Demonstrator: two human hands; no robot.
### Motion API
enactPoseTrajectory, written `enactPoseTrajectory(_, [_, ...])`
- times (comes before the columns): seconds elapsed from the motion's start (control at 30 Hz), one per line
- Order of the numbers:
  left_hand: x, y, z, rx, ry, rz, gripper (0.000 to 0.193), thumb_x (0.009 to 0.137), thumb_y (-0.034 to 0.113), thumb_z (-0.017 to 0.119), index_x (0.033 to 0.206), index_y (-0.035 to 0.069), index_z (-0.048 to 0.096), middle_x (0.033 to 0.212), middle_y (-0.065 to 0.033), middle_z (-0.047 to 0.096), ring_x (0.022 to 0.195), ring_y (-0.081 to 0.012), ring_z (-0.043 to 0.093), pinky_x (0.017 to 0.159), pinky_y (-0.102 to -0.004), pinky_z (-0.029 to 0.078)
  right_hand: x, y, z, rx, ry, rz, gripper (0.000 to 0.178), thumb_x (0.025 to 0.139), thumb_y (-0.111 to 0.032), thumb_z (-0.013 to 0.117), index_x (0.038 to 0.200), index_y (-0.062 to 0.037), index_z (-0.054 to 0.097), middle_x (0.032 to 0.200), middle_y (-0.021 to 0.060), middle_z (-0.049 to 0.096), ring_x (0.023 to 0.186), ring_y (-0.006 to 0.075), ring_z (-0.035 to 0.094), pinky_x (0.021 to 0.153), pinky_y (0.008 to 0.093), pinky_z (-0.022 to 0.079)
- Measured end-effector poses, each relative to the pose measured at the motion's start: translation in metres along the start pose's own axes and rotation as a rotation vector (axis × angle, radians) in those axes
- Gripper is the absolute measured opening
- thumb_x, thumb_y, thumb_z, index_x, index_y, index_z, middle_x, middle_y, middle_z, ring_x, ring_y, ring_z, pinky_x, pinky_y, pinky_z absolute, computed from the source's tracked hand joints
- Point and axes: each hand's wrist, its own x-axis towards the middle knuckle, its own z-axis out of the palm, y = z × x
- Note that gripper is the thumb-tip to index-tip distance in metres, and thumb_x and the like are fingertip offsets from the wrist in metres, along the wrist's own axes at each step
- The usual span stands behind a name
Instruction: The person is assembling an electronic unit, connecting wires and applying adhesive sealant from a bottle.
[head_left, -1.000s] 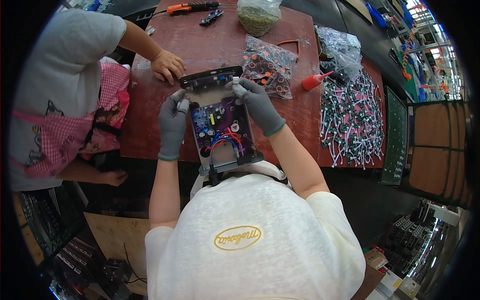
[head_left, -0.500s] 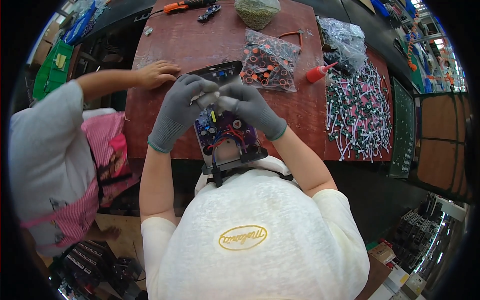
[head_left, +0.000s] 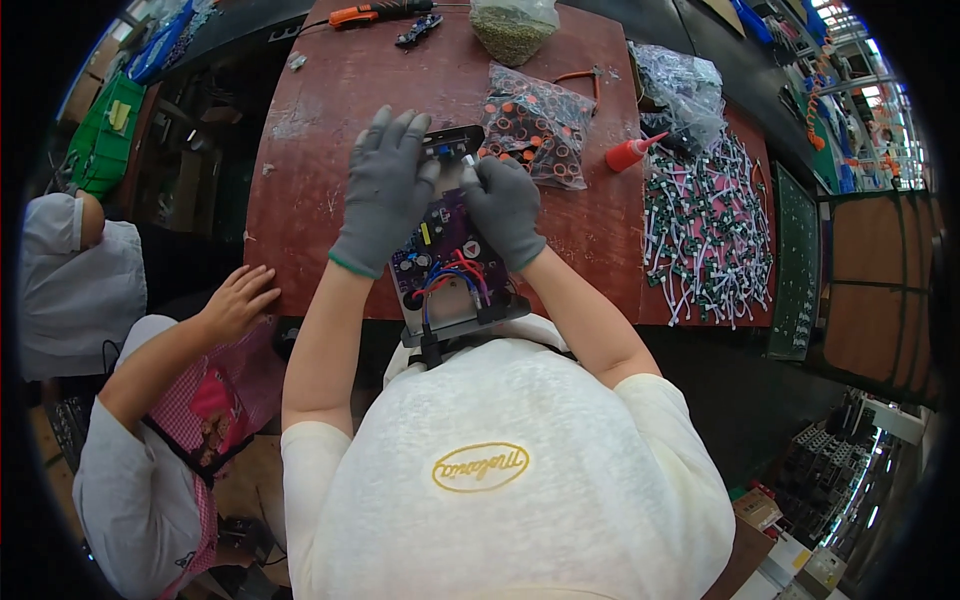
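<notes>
A purple circuit board (head_left: 446, 236) sits in an open metal housing (head_left: 465, 328), with red and blue wires looping over its near end. My left hand (head_left: 383, 195), in a grey glove, lies over the housing's left side, fingers stretched out and thumb toward the middle. My right hand (head_left: 505, 210), gloved alike, is at the right side with thumb and forefinger pinched on a small white connector (head_left: 469, 161). Its lower part is hidden by the fingers. Beyond the hands shows the housing's dark far end panel (head_left: 455, 137), with a small blue part near it.
A clear bag of black and orange rings (head_left: 537, 130) lies beyond my right hand, with a red glue bottle (head_left: 627, 154) beside it. Several small green boards with white cables (head_left: 710, 225) cover the right side. An orange electric screwdriver (head_left: 368, 12) lies far back. A co-worker's hand (head_left: 240, 298) is at the table's left edge.
My hands have moved apart from their shared pinch over the board. The left has flattened out; the right holds a white connector. The co-worker's hand has drawn back toward the table's near left edge.
</notes>
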Motion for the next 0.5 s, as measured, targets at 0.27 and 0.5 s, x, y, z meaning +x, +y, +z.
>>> enactPoseTrajectory(0.27, [-0.002,0.005,0.016,0.034,-0.155,-0.110,0.057,0.081,0.024,0.064,0.133,0.008,0.047,0.117,-0.0114,0.056,0.117,-0.0283,0.049,0.111,-0.0517,0.021,0.007,-0.001,0.007,-0.067,0.022,-0.037,0.018,0.075,-0.022,0.065,0.067,-0.0084,0.057,0.064,0.0113,0.055,0.064,0.0308,0.058,0.056,0.0432,0.046])
enactPoseTrajectory(0.5, [0.000,0.008,0.022,0.044,-0.111,-0.146,0.054,0.077,0.025,0.067,0.127,0.009,0.051,0.110,-0.0108,0.058,0.111,-0.0280,0.051,0.111,-0.0515,0.019,0.012,-0.005,0.007,-0.128,0.046,-0.121,0.018,0.075,-0.021,0.064,0.065,-0.0088,0.056,0.062,0.0104,0.054,0.059,0.0299,0.057,0.052,0.0424,0.045])
